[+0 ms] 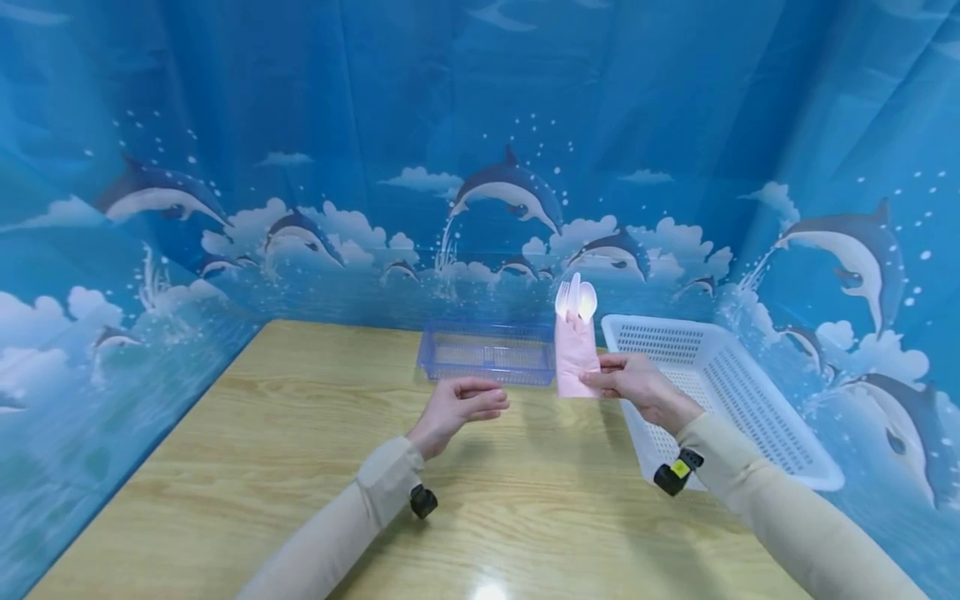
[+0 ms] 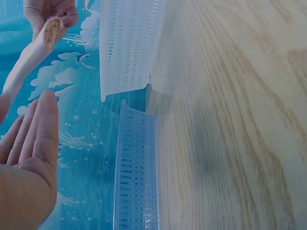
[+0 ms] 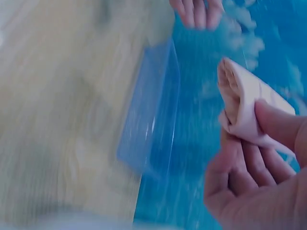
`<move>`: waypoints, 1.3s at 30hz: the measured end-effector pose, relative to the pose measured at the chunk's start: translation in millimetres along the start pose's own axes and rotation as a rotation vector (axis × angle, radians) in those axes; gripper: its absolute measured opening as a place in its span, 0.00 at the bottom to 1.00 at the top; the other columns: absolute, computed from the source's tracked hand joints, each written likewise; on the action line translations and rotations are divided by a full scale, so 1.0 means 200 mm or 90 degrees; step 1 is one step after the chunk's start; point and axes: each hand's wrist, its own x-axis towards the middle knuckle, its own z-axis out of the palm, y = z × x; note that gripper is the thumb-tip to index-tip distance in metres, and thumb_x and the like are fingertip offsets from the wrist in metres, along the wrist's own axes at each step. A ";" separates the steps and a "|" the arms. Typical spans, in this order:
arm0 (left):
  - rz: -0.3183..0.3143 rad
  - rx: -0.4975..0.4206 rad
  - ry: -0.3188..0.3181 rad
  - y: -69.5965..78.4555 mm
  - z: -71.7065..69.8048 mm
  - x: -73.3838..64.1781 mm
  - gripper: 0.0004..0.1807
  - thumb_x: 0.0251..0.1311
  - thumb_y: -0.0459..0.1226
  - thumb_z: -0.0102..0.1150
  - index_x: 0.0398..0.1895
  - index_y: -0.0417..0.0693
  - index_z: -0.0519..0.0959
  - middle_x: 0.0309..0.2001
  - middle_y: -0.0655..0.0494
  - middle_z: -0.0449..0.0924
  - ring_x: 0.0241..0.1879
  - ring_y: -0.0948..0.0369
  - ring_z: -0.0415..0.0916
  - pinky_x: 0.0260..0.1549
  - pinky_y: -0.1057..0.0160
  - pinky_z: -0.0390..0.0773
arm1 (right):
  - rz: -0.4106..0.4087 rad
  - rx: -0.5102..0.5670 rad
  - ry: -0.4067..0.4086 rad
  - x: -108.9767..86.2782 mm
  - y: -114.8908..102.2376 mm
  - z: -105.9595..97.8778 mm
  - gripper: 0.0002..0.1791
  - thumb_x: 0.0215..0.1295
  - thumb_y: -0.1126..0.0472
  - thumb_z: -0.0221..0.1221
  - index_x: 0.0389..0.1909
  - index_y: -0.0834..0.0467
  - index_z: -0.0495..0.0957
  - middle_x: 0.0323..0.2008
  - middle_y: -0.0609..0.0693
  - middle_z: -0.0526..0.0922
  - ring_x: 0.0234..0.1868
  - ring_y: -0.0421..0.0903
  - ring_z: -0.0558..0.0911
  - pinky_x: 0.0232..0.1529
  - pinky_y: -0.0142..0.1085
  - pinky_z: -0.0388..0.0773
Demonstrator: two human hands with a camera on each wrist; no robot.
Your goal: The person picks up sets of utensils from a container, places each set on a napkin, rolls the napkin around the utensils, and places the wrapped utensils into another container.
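A folded pink napkin [image 1: 576, 357] stands upright in the air, with a white plastic fork [image 1: 562, 298], knife [image 1: 574, 292] and spoon [image 1: 588, 302] sticking out of its top. My right hand [image 1: 637, 385] pinches its lower right side between thumb and fingers. In the right wrist view the thumb presses the flat face of the napkin [image 3: 249, 103], and its folded end shows open layers. My left hand [image 1: 459, 408] is held above the table, left of the napkin, fingers extended and holding nothing. In the left wrist view the left fingers [image 2: 41, 127] reach toward the napkin.
A purple-blue see-through basket [image 1: 487, 375] stands at the table's back edge, behind my hands. On the right is a larger white perforated basket [image 1: 780, 417], partly under my right forearm. The wooden table [image 1: 247, 467] meets a blue dolphin-print curtain [image 1: 360, 167].
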 end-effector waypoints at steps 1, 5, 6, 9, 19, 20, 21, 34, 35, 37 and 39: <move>0.000 0.002 0.001 0.00 0.00 0.00 0.20 0.61 0.33 0.64 0.54 0.32 0.77 0.51 0.34 0.81 0.46 0.53 0.85 0.50 0.55 0.82 | 0.005 0.005 -0.007 0.01 0.01 -0.03 0.26 0.65 0.59 0.63 0.60 0.67 0.74 0.35 0.44 0.84 0.33 0.38 0.79 0.36 0.32 0.80; -0.010 0.005 0.004 -0.01 -0.01 -0.01 0.20 0.60 0.34 0.65 0.53 0.33 0.77 0.51 0.32 0.80 0.45 0.54 0.85 0.49 0.53 0.83 | 0.027 0.019 -0.016 0.05 0.05 -0.17 0.29 0.65 0.59 0.64 0.62 0.69 0.70 0.30 0.42 0.84 0.29 0.38 0.79 0.34 0.32 0.80; -0.012 0.006 0.005 -0.01 -0.02 -0.01 0.20 0.61 0.35 0.65 0.53 0.33 0.78 0.51 0.33 0.81 0.45 0.54 0.85 0.49 0.53 0.83 | 0.032 0.018 -0.015 0.06 0.06 -0.21 0.30 0.65 0.58 0.64 0.63 0.69 0.70 0.29 0.42 0.84 0.29 0.38 0.79 0.34 0.32 0.80; -0.013 0.011 0.005 -0.02 -0.03 -0.01 0.20 0.61 0.36 0.65 0.53 0.34 0.78 0.50 0.34 0.82 0.45 0.54 0.85 0.49 0.53 0.83 | 0.046 0.010 -0.008 0.08 0.11 -0.31 0.33 0.64 0.57 0.64 0.65 0.69 0.67 0.29 0.42 0.84 0.29 0.38 0.78 0.33 0.31 0.80; -0.009 0.004 0.009 -0.02 -0.05 -0.01 0.16 0.62 0.35 0.64 0.50 0.34 0.79 0.45 0.37 0.84 0.41 0.55 0.86 0.48 0.50 0.83 | 0.105 -0.018 -0.039 0.18 0.22 -0.58 0.31 0.67 0.53 0.62 0.63 0.67 0.66 0.30 0.43 0.81 0.30 0.39 0.77 0.37 0.32 0.81; -0.009 0.004 0.009 -0.02 -0.05 -0.02 0.15 0.62 0.35 0.64 0.49 0.34 0.79 0.44 0.38 0.85 0.40 0.55 0.86 0.47 0.51 0.83 | 0.114 -0.019 -0.045 0.19 0.24 -0.60 0.30 0.67 0.53 0.62 0.62 0.67 0.66 0.30 0.43 0.81 0.30 0.39 0.77 0.36 0.32 0.81; -0.008 0.005 0.008 -0.02 -0.05 -0.02 0.15 0.62 0.34 0.64 0.48 0.34 0.79 0.43 0.40 0.85 0.40 0.55 0.86 0.46 0.51 0.84 | 0.125 -0.020 -0.050 0.20 0.25 -0.61 0.29 0.68 0.54 0.61 0.62 0.67 0.66 0.30 0.44 0.81 0.30 0.39 0.78 0.37 0.32 0.81; -0.008 0.014 0.019 -0.02 -0.04 -0.04 0.14 0.64 0.35 0.61 0.47 0.33 0.79 0.38 0.44 0.86 0.34 0.58 0.86 0.39 0.56 0.86 | 0.205 -0.140 -0.114 0.29 0.37 -0.63 0.14 0.68 0.63 0.58 0.47 0.69 0.73 0.29 0.49 0.80 0.29 0.41 0.78 0.37 0.33 0.82; -0.009 0.014 0.020 -0.02 -0.05 -0.04 0.14 0.64 0.35 0.61 0.47 0.33 0.79 0.37 0.46 0.86 0.34 0.58 0.86 0.39 0.57 0.86 | 0.215 -0.153 -0.114 0.29 0.38 -0.62 0.12 0.68 0.63 0.59 0.45 0.68 0.74 0.28 0.50 0.80 0.29 0.41 0.78 0.37 0.33 0.82; -0.008 0.014 0.020 -0.02 -0.05 -0.04 0.14 0.65 0.35 0.60 0.47 0.33 0.79 0.35 0.49 0.86 0.33 0.59 0.86 0.37 0.59 0.86 | 0.232 -0.176 -0.117 0.30 0.40 -0.60 0.09 0.68 0.64 0.58 0.41 0.67 0.75 0.27 0.50 0.79 0.28 0.41 0.77 0.36 0.33 0.82; -0.005 0.011 0.018 -0.03 -0.06 -0.04 0.14 0.65 0.35 0.60 0.47 0.32 0.79 0.35 0.50 0.86 0.33 0.59 0.86 0.36 0.60 0.86 | 0.242 -0.198 -0.127 0.30 0.41 -0.59 0.07 0.68 0.65 0.57 0.38 0.67 0.76 0.26 0.50 0.79 0.27 0.41 0.77 0.35 0.33 0.81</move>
